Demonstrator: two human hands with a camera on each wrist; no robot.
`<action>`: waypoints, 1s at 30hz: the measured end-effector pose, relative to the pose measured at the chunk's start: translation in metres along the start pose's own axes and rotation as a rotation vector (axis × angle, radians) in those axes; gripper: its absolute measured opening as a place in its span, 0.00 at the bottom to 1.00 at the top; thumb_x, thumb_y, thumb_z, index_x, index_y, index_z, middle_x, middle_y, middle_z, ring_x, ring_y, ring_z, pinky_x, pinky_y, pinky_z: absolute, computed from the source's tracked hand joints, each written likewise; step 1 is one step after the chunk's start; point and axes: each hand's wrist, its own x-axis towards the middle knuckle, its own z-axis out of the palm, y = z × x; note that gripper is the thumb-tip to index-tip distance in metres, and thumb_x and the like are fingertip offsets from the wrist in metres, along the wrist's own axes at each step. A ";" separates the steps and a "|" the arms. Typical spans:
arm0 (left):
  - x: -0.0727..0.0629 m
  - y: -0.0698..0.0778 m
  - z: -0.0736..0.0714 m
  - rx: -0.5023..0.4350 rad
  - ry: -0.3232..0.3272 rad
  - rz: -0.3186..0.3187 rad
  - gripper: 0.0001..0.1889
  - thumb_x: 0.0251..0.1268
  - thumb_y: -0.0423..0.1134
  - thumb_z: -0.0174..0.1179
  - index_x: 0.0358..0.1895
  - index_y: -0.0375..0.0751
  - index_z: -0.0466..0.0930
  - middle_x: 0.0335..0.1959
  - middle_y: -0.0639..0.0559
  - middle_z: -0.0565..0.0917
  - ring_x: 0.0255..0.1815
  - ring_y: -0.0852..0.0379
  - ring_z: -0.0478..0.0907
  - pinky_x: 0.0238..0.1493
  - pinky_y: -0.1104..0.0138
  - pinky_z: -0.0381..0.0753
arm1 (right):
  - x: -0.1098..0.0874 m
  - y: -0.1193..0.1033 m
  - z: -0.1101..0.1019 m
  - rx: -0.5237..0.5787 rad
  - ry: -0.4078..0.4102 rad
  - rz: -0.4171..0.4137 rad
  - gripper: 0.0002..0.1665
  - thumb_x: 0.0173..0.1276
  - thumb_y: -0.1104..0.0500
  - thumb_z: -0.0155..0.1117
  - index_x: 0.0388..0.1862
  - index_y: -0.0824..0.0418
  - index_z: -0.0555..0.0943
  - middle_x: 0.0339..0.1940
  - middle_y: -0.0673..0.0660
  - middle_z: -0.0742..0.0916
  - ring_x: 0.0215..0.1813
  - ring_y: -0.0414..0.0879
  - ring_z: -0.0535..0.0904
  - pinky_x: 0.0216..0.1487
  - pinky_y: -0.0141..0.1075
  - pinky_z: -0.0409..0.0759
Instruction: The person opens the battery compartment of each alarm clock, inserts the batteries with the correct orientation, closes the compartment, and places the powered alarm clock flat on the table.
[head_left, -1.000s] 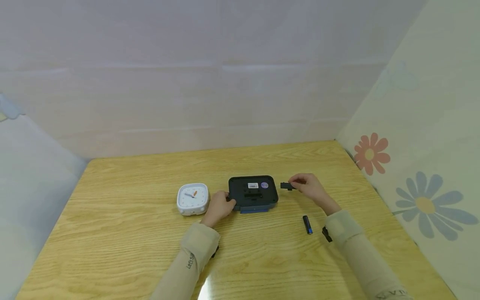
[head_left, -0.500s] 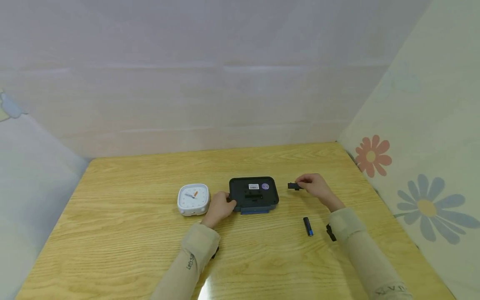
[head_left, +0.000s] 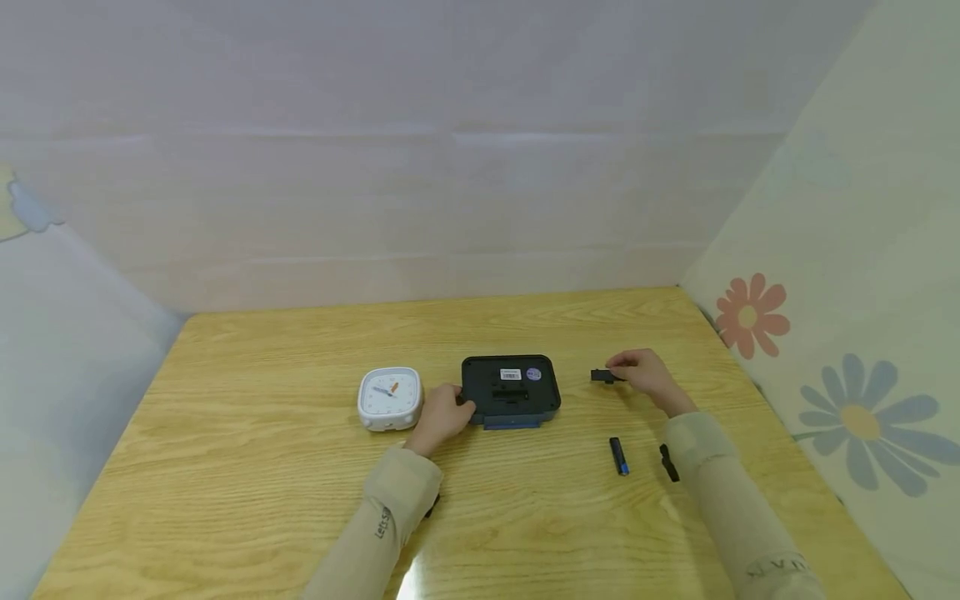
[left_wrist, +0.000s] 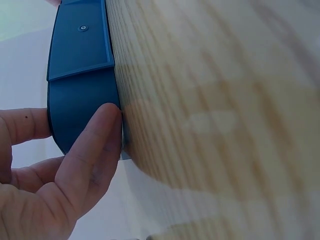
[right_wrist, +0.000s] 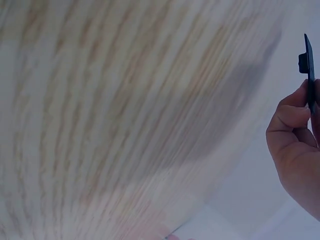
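Observation:
In the head view a dark blue, rounded rectangular device [head_left: 483, 388] lies with its black back up, an open slot in the back's middle. My left hand [head_left: 442, 414] grips its left end; in the left wrist view thumb and fingers [left_wrist: 87, 150] pinch the device's blue side [left_wrist: 82, 95]. Off to the right, my right hand [head_left: 647, 377] pinches a small black battery cover [head_left: 602, 376] by its right end. The right wrist view shows that cover [right_wrist: 309, 65] on edge between thumb and fingers, a small block sticking out of one face.
A white alarm clock [head_left: 390, 398] stands just left of my left hand, face up. A blue and black battery [head_left: 618, 456] lies on the wooden table [head_left: 525, 525], nearer me than the right hand. A pale curtain [head_left: 450, 208] hangs behind the table.
My right hand has carried the battery cover rightward, away from the device. The left hand keeps its grip on the device's left end; the view has shifted slightly.

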 end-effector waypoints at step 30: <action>-0.001 0.000 0.000 -0.007 0.007 0.029 0.16 0.61 0.34 0.52 0.47 0.24 0.76 0.20 0.46 0.78 0.13 0.60 0.68 0.17 0.71 0.69 | 0.005 0.007 0.008 -0.243 0.104 0.002 0.15 0.63 0.65 0.56 0.44 0.76 0.76 0.40 0.70 0.80 0.43 0.61 0.74 0.41 0.49 0.75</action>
